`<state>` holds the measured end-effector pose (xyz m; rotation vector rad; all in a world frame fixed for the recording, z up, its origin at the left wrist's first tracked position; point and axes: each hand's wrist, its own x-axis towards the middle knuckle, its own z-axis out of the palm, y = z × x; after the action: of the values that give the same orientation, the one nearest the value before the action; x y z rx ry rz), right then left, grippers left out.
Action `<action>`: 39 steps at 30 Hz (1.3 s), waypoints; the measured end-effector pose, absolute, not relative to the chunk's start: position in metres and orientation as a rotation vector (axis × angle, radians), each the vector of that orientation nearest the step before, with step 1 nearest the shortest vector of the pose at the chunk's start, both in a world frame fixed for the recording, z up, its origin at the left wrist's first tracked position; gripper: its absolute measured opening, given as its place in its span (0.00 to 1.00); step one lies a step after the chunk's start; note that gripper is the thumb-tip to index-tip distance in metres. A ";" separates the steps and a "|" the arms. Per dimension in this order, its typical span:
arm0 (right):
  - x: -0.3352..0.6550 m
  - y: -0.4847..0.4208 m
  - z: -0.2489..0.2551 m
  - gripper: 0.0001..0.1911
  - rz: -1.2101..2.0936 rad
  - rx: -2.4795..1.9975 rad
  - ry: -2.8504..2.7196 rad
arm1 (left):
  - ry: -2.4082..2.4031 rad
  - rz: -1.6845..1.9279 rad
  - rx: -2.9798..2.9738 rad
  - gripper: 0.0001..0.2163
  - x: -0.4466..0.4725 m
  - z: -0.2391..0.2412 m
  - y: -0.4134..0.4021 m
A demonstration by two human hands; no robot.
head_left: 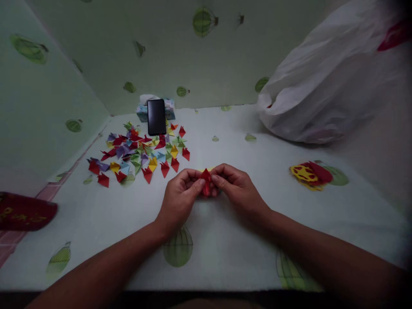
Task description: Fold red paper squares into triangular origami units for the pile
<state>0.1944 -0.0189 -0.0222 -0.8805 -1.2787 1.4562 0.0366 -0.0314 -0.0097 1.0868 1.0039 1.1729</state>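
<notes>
A small piece of folded red paper (206,180) is pinched between my two hands above the middle of the table, its pointed tip facing up. My left hand (183,193) grips its left side between thumb and fingers. On the right side, my right hand (236,186) holds it with thumb and index finger. My fingers hide part of the paper. A bit of something yellow (208,169) shows just behind the fingertips. Many small folded paper cranes (147,174) in red, yellow, green, blue and purple lie in a loose pile beyond my left hand.
A black phone (156,117) leans against a tissue box (142,113) behind the pile. At the back right sits a large white plastic bag (309,94). Red and yellow cut-out pieces (310,174) lie on the right. A dark red object with yellow lettering (27,211) is at the left edge.
</notes>
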 end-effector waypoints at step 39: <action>0.193 -0.021 -0.020 0.07 1.558 -0.680 -1.263 | 0.996 1.303 1.235 0.03 0.037 -0.011 -0.033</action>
<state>0.1933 -0.0210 -0.0201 -0.6800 -1.2625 1.5583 0.0374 -0.0328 -0.0109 1.2349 0.9958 1.3033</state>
